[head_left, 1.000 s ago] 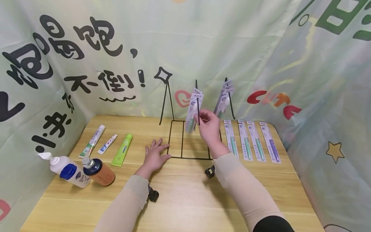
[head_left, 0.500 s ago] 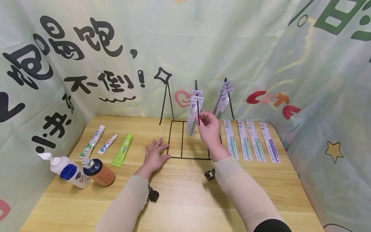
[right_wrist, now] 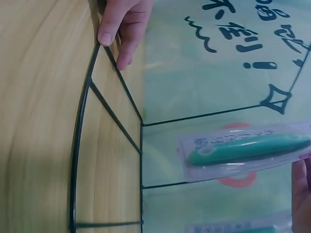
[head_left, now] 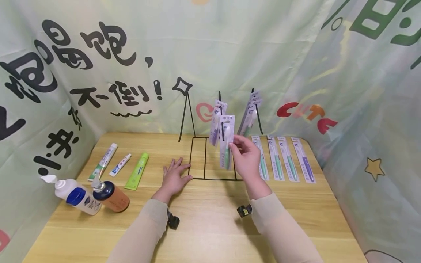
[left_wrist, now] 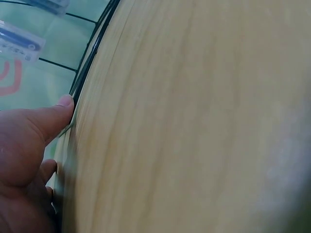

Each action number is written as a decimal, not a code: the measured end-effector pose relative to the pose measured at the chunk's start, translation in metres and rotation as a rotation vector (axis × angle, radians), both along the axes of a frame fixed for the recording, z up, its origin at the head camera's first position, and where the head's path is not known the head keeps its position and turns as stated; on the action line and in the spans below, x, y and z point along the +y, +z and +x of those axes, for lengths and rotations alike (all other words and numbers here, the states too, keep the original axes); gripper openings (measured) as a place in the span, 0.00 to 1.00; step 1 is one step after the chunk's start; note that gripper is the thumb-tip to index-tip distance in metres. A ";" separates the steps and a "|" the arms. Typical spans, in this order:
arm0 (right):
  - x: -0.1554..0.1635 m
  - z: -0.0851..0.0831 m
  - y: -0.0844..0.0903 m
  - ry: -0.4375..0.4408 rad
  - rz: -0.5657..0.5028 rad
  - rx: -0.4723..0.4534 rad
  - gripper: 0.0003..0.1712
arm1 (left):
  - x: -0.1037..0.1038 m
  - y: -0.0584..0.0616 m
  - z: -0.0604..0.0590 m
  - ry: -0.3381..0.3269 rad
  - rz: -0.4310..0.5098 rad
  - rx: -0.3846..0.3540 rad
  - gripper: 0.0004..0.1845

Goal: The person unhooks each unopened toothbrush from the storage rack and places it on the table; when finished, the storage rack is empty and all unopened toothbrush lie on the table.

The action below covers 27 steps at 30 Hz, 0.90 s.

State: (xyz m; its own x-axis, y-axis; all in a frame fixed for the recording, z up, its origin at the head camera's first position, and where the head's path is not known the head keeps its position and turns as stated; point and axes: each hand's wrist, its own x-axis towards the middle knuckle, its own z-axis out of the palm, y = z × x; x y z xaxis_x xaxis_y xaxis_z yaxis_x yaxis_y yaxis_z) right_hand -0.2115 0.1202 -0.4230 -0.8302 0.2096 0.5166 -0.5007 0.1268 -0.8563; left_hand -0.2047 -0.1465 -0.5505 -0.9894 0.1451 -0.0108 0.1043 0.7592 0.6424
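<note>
My right hand (head_left: 247, 156) pinches the edge of a packaged green-handled toothbrush (head_left: 227, 146) at the front of the rack's middle hook. The hook's end crosses the pack; whether it still passes through the hole I cannot tell. Just behind, a packaged purple toothbrush (head_left: 215, 129) hangs on that hook. My left hand (head_left: 175, 176) lies with spread fingers on the table, touching the left side of the black wire rack (head_left: 204, 160). In the left wrist view the thumb (left_wrist: 58, 111) touches the wire. The right wrist view shows the green handle (right_wrist: 248, 148) close up.
More packaged toothbrushes (head_left: 249, 117) hang on the right hook. Several packs (head_left: 289, 160) lie in a row at right. Toothpaste tubes (head_left: 104, 160), a green tube (head_left: 138, 171), a white pump bottle (head_left: 77, 195) and an orange pump bottle (head_left: 113, 197) are at left. Fabric walls (head_left: 184, 44) enclose the table.
My right hand has drawn the green toothbrush pack forward along the middle hook, towards me and slightly right, apart from the purple one behind. My left hand has stayed on the rack.
</note>
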 end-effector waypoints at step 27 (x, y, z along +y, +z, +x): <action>0.129 0.139 -0.093 0.206 0.289 -0.811 0.24 | 0.001 0.004 0.001 -0.010 0.007 -0.030 0.31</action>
State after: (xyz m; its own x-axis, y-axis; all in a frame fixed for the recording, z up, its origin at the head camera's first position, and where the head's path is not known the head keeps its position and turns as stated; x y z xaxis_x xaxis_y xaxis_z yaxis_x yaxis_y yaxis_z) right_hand -0.0726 0.2491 -0.5164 -0.9706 -0.0326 -0.2384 0.2102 0.3678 -0.9058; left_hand -0.2037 -0.1458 -0.5467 -0.9871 0.1550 -0.0398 0.0921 0.7535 0.6510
